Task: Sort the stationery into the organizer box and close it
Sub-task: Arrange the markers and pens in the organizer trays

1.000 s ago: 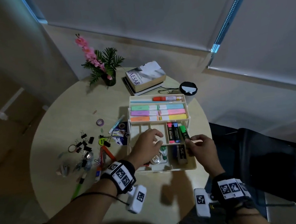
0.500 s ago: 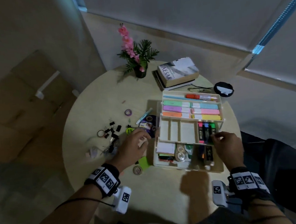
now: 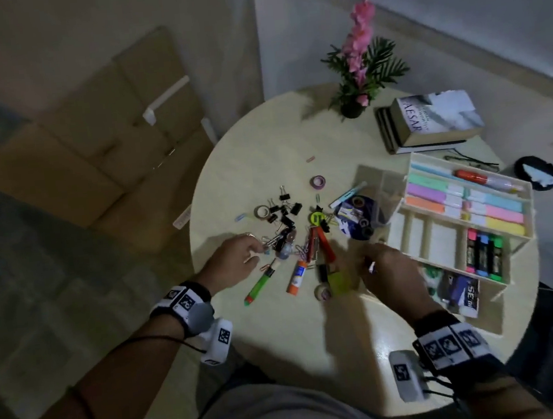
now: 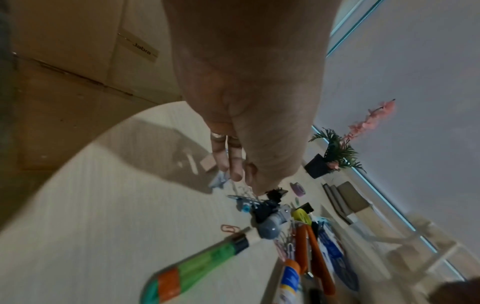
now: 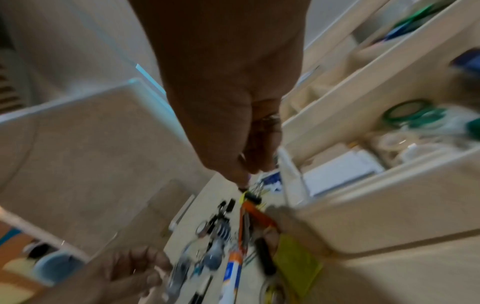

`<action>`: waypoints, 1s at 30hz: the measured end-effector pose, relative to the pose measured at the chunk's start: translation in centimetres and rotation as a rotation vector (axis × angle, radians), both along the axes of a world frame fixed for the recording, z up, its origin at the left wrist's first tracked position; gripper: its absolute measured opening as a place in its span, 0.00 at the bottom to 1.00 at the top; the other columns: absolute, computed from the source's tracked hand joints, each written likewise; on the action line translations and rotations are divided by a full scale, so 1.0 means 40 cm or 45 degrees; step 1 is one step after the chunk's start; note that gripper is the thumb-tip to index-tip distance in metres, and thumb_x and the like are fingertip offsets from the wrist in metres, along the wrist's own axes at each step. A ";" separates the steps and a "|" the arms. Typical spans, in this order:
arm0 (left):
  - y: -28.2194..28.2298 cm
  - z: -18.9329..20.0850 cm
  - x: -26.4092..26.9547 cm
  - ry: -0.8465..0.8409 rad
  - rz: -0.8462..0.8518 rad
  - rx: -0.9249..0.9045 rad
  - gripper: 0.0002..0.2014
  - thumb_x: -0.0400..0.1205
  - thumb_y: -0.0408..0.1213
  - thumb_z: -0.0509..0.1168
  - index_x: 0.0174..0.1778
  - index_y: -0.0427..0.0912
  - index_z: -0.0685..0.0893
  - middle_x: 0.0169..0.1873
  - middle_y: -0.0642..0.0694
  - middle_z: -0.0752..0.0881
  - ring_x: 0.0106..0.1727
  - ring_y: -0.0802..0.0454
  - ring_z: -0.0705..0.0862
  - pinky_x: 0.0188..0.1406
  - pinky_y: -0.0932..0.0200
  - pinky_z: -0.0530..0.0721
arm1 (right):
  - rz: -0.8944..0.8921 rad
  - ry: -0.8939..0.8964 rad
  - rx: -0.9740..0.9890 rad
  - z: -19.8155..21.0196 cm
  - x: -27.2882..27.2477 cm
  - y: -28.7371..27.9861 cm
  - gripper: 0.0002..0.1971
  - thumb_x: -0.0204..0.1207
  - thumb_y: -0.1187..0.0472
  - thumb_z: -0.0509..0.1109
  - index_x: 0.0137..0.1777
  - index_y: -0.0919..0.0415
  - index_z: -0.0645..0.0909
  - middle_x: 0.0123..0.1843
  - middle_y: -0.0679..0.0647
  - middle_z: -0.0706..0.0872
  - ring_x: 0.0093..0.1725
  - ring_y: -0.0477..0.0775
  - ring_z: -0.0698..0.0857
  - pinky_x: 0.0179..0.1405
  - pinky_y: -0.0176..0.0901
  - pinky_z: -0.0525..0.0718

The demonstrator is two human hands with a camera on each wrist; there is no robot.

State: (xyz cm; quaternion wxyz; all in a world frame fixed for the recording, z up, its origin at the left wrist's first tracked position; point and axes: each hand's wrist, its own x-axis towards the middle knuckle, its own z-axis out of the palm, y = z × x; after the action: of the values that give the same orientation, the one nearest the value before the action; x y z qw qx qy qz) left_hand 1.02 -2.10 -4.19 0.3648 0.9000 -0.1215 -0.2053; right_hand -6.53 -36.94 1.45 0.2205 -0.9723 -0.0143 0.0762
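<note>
The cream organizer box (image 3: 443,242) stands open at the table's right, with highlighters (image 3: 484,255) in its middle tier. Loose stationery lies left of it: binder clips (image 3: 285,208), a green marker (image 3: 260,285), a glue stick (image 3: 296,276), orange scissors (image 3: 322,245) and yellow sticky notes (image 3: 338,282). My left hand (image 3: 257,248) reaches into the pile. In the left wrist view my left hand (image 4: 246,183) pinches silver paper clips (image 4: 242,193). My right hand (image 3: 370,264) hovers beside the box's left wall (image 5: 389,216) with curled fingers; blur hides whether it holds anything.
A potted pink flower (image 3: 357,76) and stacked books (image 3: 435,119) stand at the table's far side. A black round object (image 3: 536,172) lies behind the box. Cardboard boxes (image 3: 94,152) sit on the floor to the left. A purple tape roll (image 3: 317,181) lies apart from the pile.
Both hands have moved left, away from the box and over the loose pile. The right hand has left the highlighter compartment. My view has swung left.
</note>
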 end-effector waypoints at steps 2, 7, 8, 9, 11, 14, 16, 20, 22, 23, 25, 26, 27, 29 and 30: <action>0.025 -0.009 -0.003 0.040 -0.022 0.066 0.06 0.80 0.33 0.77 0.51 0.43 0.89 0.48 0.47 0.91 0.46 0.57 0.89 0.51 0.53 0.90 | 0.118 0.216 -0.082 -0.065 0.016 0.058 0.06 0.81 0.59 0.60 0.45 0.56 0.78 0.40 0.56 0.87 0.38 0.62 0.89 0.34 0.49 0.84; 0.036 -0.016 -0.019 0.122 -0.216 0.339 0.11 0.77 0.49 0.80 0.46 0.45 0.91 0.40 0.48 0.91 0.44 0.49 0.89 0.43 0.54 0.88 | -0.020 0.450 -0.179 -0.124 0.032 0.141 0.10 0.80 0.72 0.66 0.59 0.72 0.82 0.50 0.67 0.90 0.46 0.69 0.91 0.41 0.54 0.89; 0.030 -0.022 -0.022 0.123 -0.284 0.412 0.13 0.77 0.52 0.79 0.42 0.45 0.90 0.36 0.49 0.89 0.41 0.49 0.88 0.40 0.54 0.87 | -0.040 0.457 -0.194 -0.126 0.035 0.150 0.11 0.81 0.72 0.65 0.61 0.72 0.82 0.52 0.68 0.89 0.47 0.69 0.91 0.43 0.56 0.90; 0.022 -0.025 -0.025 0.120 -0.341 0.482 0.17 0.77 0.55 0.78 0.38 0.45 0.88 0.32 0.49 0.86 0.38 0.49 0.86 0.37 0.54 0.84 | -0.055 0.443 -0.207 -0.132 0.038 0.154 0.11 0.83 0.71 0.65 0.62 0.72 0.81 0.53 0.69 0.89 0.48 0.70 0.91 0.43 0.56 0.90; 0.005 -0.033 -0.027 0.111 -0.435 0.602 0.23 0.76 0.62 0.77 0.32 0.44 0.84 0.28 0.49 0.84 0.35 0.48 0.84 0.34 0.54 0.82 | -0.072 0.448 -0.253 -0.148 0.048 0.161 0.11 0.85 0.67 0.64 0.63 0.71 0.82 0.56 0.68 0.88 0.49 0.68 0.91 0.41 0.51 0.86; -0.021 -0.041 -0.024 0.054 -0.518 0.678 0.26 0.76 0.66 0.75 0.30 0.49 0.74 0.29 0.51 0.79 0.35 0.48 0.82 0.32 0.55 0.76 | -0.068 0.514 -0.384 -0.175 0.048 0.170 0.13 0.91 0.60 0.61 0.65 0.64 0.84 0.57 0.60 0.88 0.44 0.56 0.88 0.37 0.42 0.82; -0.031 -0.038 -0.018 0.034 -0.537 0.691 0.26 0.77 0.64 0.74 0.30 0.51 0.70 0.28 0.54 0.74 0.36 0.48 0.80 0.34 0.55 0.75 | -0.103 0.516 -0.404 -0.192 0.046 0.172 0.13 0.92 0.59 0.61 0.66 0.62 0.84 0.56 0.57 0.89 0.41 0.50 0.82 0.36 0.36 0.76; -0.041 -0.021 -0.007 0.055 -0.548 0.673 0.23 0.76 0.55 0.75 0.30 0.50 0.68 0.28 0.53 0.72 0.40 0.44 0.84 0.34 0.56 0.75 | -0.108 0.533 -0.421 -0.212 0.045 0.178 0.12 0.90 0.62 0.63 0.68 0.63 0.83 0.57 0.58 0.88 0.50 0.55 0.91 0.39 0.37 0.80; -0.042 -0.002 0.000 0.083 -0.582 0.670 0.20 0.75 0.52 0.73 0.29 0.48 0.70 0.27 0.52 0.74 0.36 0.44 0.82 0.32 0.57 0.74 | -0.118 0.530 -0.433 -0.213 0.044 0.183 0.12 0.89 0.62 0.65 0.67 0.62 0.85 0.55 0.58 0.89 0.50 0.57 0.92 0.39 0.38 0.82; -0.040 0.007 0.004 0.102 -0.597 0.661 0.20 0.75 0.51 0.73 0.29 0.47 0.71 0.26 0.51 0.75 0.34 0.45 0.81 0.31 0.57 0.75 | -0.114 0.530 -0.434 -0.215 0.043 0.183 0.11 0.89 0.62 0.66 0.65 0.61 0.86 0.54 0.58 0.91 0.49 0.57 0.92 0.39 0.39 0.83; -0.029 0.020 0.013 0.157 -0.606 0.595 0.19 0.76 0.50 0.72 0.28 0.45 0.72 0.25 0.50 0.74 0.30 0.47 0.78 0.30 0.58 0.75 | -0.098 0.543 -0.433 -0.205 0.043 0.185 0.10 0.88 0.60 0.68 0.64 0.59 0.87 0.52 0.56 0.93 0.47 0.55 0.93 0.41 0.41 0.88; -0.023 0.025 0.017 0.184 -0.604 0.547 0.20 0.76 0.50 0.72 0.27 0.45 0.71 0.23 0.49 0.72 0.28 0.48 0.76 0.30 0.57 0.74 | -0.091 0.544 -0.437 -0.201 0.043 0.184 0.10 0.87 0.60 0.69 0.64 0.58 0.87 0.51 0.55 0.93 0.46 0.55 0.93 0.42 0.42 0.90; -0.016 0.030 0.022 0.209 -0.603 0.494 0.20 0.76 0.49 0.72 0.27 0.46 0.71 0.22 0.48 0.70 0.26 0.48 0.73 0.30 0.57 0.71 | -0.083 0.542 -0.441 -0.193 0.043 0.186 0.10 0.86 0.59 0.71 0.64 0.57 0.87 0.51 0.54 0.93 0.46 0.54 0.93 0.43 0.43 0.92; -0.007 0.044 0.031 0.230 -0.594 0.412 0.19 0.77 0.48 0.72 0.27 0.47 0.72 0.22 0.46 0.68 0.24 0.49 0.69 0.29 0.57 0.69 | -0.093 0.534 -0.443 -0.182 0.042 0.189 0.10 0.86 0.58 0.72 0.64 0.59 0.86 0.51 0.54 0.93 0.46 0.54 0.93 0.44 0.44 0.93; -0.005 0.052 0.036 0.238 -0.577 0.382 0.18 0.78 0.47 0.72 0.27 0.46 0.73 0.23 0.46 0.68 0.23 0.50 0.69 0.29 0.58 0.69 | -0.110 0.524 -0.428 -0.177 0.040 0.191 0.10 0.86 0.58 0.72 0.63 0.59 0.86 0.51 0.55 0.93 0.46 0.54 0.93 0.43 0.44 0.93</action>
State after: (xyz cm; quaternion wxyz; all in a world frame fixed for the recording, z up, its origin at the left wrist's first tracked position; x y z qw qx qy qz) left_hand 2.44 -2.29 -2.10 0.1820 0.8710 -0.2535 -0.3794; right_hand -4.91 -29.31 -5.64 0.0572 -0.9590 0.0853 0.2642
